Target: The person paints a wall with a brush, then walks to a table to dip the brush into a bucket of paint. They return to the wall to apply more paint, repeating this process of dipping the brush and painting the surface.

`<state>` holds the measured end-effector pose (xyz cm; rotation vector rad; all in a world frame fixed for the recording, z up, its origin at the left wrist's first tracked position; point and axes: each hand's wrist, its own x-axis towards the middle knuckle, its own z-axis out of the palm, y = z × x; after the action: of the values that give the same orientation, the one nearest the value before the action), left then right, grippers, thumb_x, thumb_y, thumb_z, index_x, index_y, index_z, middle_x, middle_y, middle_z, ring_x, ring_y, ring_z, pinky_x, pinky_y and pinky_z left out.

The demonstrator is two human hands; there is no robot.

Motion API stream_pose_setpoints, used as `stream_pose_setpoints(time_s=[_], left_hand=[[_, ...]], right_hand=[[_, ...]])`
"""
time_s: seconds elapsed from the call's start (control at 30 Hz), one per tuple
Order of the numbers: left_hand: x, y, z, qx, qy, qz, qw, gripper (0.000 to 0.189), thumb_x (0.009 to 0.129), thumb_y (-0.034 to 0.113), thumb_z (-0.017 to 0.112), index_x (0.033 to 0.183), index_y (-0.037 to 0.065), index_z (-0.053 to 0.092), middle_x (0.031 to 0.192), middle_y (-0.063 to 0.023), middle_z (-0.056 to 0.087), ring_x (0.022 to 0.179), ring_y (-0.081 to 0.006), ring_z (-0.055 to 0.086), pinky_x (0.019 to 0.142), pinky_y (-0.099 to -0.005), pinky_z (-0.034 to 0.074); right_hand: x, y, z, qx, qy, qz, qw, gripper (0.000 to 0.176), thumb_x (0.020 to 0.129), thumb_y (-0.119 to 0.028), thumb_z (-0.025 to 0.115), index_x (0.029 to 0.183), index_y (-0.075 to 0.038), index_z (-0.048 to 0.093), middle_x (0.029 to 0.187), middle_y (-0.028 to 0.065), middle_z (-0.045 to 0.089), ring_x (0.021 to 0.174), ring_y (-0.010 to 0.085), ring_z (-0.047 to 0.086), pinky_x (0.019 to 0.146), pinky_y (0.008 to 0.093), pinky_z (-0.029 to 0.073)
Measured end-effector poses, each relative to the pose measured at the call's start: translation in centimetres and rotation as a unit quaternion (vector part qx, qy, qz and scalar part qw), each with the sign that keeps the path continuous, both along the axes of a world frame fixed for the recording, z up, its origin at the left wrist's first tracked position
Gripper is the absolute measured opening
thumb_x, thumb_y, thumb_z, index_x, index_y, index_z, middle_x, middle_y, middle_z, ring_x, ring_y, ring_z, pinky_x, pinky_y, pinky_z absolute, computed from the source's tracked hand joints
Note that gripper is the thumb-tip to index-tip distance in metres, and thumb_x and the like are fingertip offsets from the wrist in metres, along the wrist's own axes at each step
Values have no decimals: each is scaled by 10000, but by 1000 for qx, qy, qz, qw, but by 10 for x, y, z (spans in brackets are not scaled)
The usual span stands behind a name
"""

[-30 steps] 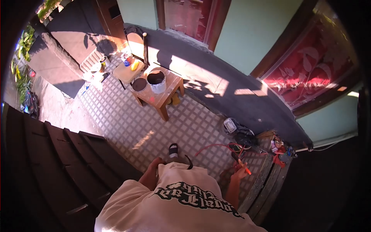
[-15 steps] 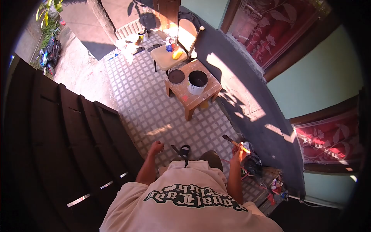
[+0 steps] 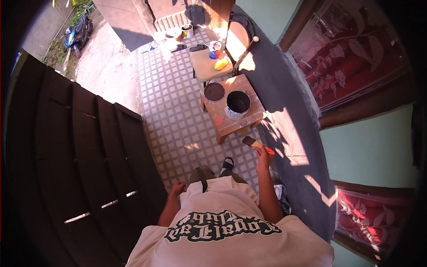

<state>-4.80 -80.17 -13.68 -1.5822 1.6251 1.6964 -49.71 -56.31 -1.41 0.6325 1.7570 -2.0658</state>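
Observation:
My right hand [image 3: 264,156] grips a paintbrush [image 3: 253,143] by its handle, whose orange end shows past the fingers. The dark bristles point up and left, toward the low wooden table [image 3: 225,123]. On that table stands an open bucket [image 3: 234,111] with a dark inside, apart from the brush. Beside the bucket lies a round dark lid [image 3: 214,91]. My left hand [image 3: 178,187] hangs low near my left thigh, its fingers curled in, and nothing shows in it.
A chair [image 3: 205,66] behind the table bears a paint can [image 3: 215,50] and a yellow object [image 3: 220,65]. The dark-painted lower wall [image 3: 296,107] runs along my right. Dark wooden boards [image 3: 84,133] stand at my left. Sandals [image 3: 199,47] and containers [image 3: 187,30] lie farther back on the tiles.
The table and bucket appear closer. My right hand has moved forward with the paintbrush, and my left hand has dropped back toward my thigh. A different foot is in front.

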Motion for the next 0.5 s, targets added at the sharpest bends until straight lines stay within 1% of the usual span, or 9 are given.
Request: stream_pose_setpoints(time_s=[0.03, 0.07, 0.1, 0.17, 0.27, 0.33, 0.37, 0.47, 0.5], left_hand=[[-16, 6, 13, 37, -6, 49, 998, 249, 782, 176, 641, 901, -29, 716, 840, -129, 722, 706, -246, 681, 661, -411, 530], [-23, 10, 8, 74, -10, 97, 992, 243, 781, 175, 645, 895, -26, 719, 836, -128, 723, 717, -246, 681, 680, -411, 530], [-32, 11, 5, 3, 0, 57, 998, 230, 789, 174, 647, 889, -21, 715, 822, -126, 720, 713, -244, 679, 676, -407, 534], [-34, 23, -37, -136, 20, -25, 990, 205, 805, 173, 650, 877, -11, 705, 794, -122, 716, 704, -239, 675, 669, -400, 542], [-46, 28, -17, -156, 35, -30, 987, 183, 869, 170, 647, 890, -10, 674, 769, -44, 627, 667, -187, 586, 573, -381, 487], [-57, 21, 8, -63, -9, -7, 998, 174, 868, 176, 653, 873, 3, 673, 767, -48, 635, 663, -185, 599, 567, -385, 493], [-60, 15, 12, -15, -30, 3, 999, 170, 868, 179, 656, 865, 9, 673, 766, -50, 639, 662, -184, 606, 565, -387, 496], [-74, 0, 19, 66, -5, 66, 996, 157, 878, 188, 656, 899, 32, 658, 770, -69, 662, 692, -184, 648, 577, -369, 514], [-82, -6, 23, 108, 0, 121, 987, 110, 890, 119, 617, 919, 13, 619, 754, -105, 677, 668, -198, 677, 560, -351, 532]], right_hand=[[-15, -9, 2, 7, 10, 31, 999, 310, 956, -183, 731, 1212, -24, 657, 1116, 90, 685, 969, 208, 702, 871, 331, 593], [-32, -17, 0, 9, 6, 50, 999, 318, 956, -192, 732, 1215, -23, 658, 1117, 93, 685, 973, 211, 702, 876, 334, 593], [-47, -27, 0, 9, 2, 70, 998, 325, 957, -202, 733, 1217, -21, 660, 1119, 95, 685, 976, 213, 701, 880, 337, 593], [-72, -46, -1, 17, 5, 94, 995, 327, 955, -225, 738, 1199, -18, 670, 1093, 95, 690, 966, 204, 698, 869, 331, 595], [-114, -81, -4, 31, 44, 123, 991, 332, 952, -256, 745, 1171, -14, 686, 1051, 89, 698, 935, 180, 691, 832, 307, 598], [-129, -97, -5, 40, 71, 152, 985, 355, 955, -263, 742, 1197, -9, 684, 1073, 88, 697, 927, 178, 689, 817, 296, 594], [-138, -107, -10, 73, 115, 161, 978, 345, 941, -241, 756, 1201, -21, 705, 1089, 108, 715, 934, 211, 712, 846, 318, 603], [-170, -130, -21, 235, 199, 216, 927, 274, 932, -215, 760, 1142, -40, 752, 1001, 95, 742, 858, 202, 726, 815, 308, 606], [-181, -140, -30, 290, 264, 203, 897, 212, 888, -189, 792, 1064, -71, 795, 941, 85, 767, 801, 193, 732, 784, 315, 604]])
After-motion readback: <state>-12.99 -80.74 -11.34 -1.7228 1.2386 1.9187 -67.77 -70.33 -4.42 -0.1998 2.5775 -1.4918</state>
